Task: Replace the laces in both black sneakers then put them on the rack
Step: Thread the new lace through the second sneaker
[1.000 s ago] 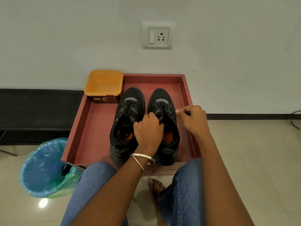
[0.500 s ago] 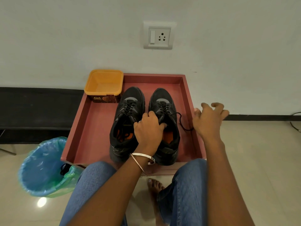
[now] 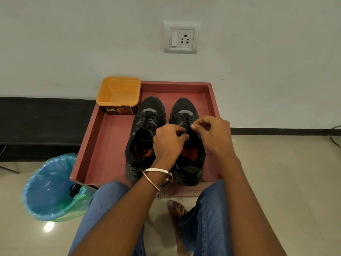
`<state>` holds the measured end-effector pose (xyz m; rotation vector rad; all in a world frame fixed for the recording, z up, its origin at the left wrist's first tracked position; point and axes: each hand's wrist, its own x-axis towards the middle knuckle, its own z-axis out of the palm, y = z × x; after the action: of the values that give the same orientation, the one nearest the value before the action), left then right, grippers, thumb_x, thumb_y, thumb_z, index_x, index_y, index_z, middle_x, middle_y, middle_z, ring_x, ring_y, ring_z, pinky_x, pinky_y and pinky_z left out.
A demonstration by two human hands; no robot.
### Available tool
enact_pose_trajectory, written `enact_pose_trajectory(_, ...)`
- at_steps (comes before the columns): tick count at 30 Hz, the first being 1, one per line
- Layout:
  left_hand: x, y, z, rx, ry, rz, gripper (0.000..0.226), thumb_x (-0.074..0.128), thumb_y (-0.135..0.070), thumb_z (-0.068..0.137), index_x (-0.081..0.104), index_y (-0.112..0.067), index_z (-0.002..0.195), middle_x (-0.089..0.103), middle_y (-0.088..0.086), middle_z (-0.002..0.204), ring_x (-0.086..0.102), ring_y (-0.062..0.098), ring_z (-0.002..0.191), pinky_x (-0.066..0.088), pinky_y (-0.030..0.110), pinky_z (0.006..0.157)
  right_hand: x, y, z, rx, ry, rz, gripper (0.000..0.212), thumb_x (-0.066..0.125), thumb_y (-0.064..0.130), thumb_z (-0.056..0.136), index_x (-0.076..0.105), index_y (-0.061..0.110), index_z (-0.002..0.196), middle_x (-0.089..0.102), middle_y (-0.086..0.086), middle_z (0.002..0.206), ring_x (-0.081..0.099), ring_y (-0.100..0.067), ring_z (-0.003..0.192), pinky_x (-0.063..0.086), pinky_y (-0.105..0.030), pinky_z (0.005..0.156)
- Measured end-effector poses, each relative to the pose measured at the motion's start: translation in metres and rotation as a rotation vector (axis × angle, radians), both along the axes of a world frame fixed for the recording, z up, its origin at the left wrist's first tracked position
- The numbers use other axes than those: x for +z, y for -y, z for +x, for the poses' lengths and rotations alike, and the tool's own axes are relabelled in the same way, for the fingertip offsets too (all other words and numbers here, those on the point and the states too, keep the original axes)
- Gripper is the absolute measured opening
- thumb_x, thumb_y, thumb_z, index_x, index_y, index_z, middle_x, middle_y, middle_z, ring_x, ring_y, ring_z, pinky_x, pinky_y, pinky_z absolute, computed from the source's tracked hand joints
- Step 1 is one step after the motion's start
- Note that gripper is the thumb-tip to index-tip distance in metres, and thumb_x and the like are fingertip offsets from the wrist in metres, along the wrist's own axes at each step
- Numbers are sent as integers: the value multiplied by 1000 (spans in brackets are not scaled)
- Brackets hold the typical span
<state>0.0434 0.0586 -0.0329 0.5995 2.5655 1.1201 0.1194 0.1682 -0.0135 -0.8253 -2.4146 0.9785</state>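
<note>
Dim, soft light; floor [image 3: 276,182] glare.

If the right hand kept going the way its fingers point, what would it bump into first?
Probably the left hand: the right hand points leftward over the right sneaker, fingertips nearly meeting. Depth is unclear.

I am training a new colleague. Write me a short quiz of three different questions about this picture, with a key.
1. True or false: both black sneakers stand inside the red tray.
2. Which sneaker do both hands work on? A) the left sneaker B) the right sneaker C) neither
3. Fill in: the orange tub sits in the tray's far ____ corner.

Key
1. True; they stand side by side, toes toward the wall.
2. B; the left hand grips its tongue area and the right hand pinches at its black lace.
3. Left.
</note>
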Motion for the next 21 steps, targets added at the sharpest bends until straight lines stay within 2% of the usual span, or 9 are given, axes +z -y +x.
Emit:
enact_pose_trajectory(1,0,0,0,7,3,8,29,74,-35,79,73,-28,106,71,0,106,65,22,97,55,36,82,0,0,0,38,58,45,6,72,20,84,75,15,86,65,7,75,58,-7,70,51,-23,71)
enact_pose_trajectory(3,-1,0,-1,19,13,19,26,74,-35,79,73,-28,104,71,-1,105,65,21,97,55,33,81,0,3,-1,105,161,134,10,71,21,85,76,13,90,50,15,69,48,-3,64,40,-9,60)
enact_pose_trajectory(5,-2,0,-3,22,15,17,24,73,-35,80,74,-28,103,71,-1,105,65,20,97,53,31,79,-3,5,-4,102,211,194,13,68,22,87,76,13,92,42,12,71,42,-4,65,30,-10,51)
enact_pose_trajectory(8,-2,0,-6,30,41,23,23,74,-34,79,74,-28,101,71,-1,104,65,19,97,50,28,77,-8,8,-8,30,248,225,16,65,26,89,75,14,95,44,3,85,42,-8,73,22,-13,52)
enact_pose_trajectory(12,-3,2,-10,22,83,60,22,77,-33,78,75,-26,98,73,-3,98,65,15,95,51,26,77,-16,12,-13,-19,242,197,16,64,25,90,75,15,94,47,0,91,45,-10,77,28,-17,53)
enact_pose_trajectory(14,-3,3,-12,18,84,65,23,78,-34,77,76,-26,97,73,-3,97,65,14,95,51,27,79,-19,14,-15,-45,199,136,13,66,21,88,76,15,91,57,-1,90,50,-10,76,33,-18,56)
enact_pose_trajectory(18,-4,4,-17,16,120,78,26,81,-36,73,76,-26,96,73,-4,95,65,12,92,53,29,81,-19,12,-15,-79,102,-135,7,73,12,82,77,10,88,70,-2,81,55,-1,64,39,-11,57)
enact_pose_trajectory(21,-8,4,-22,-12,148,93,20,79,-30,76,76,-26,96,73,-3,92,66,13,90,56,33,83,-21,10,-14,-65,82,-290,6,75,11,80,77,10,86,72,-4,79,67,-13,74,53,-23,69)
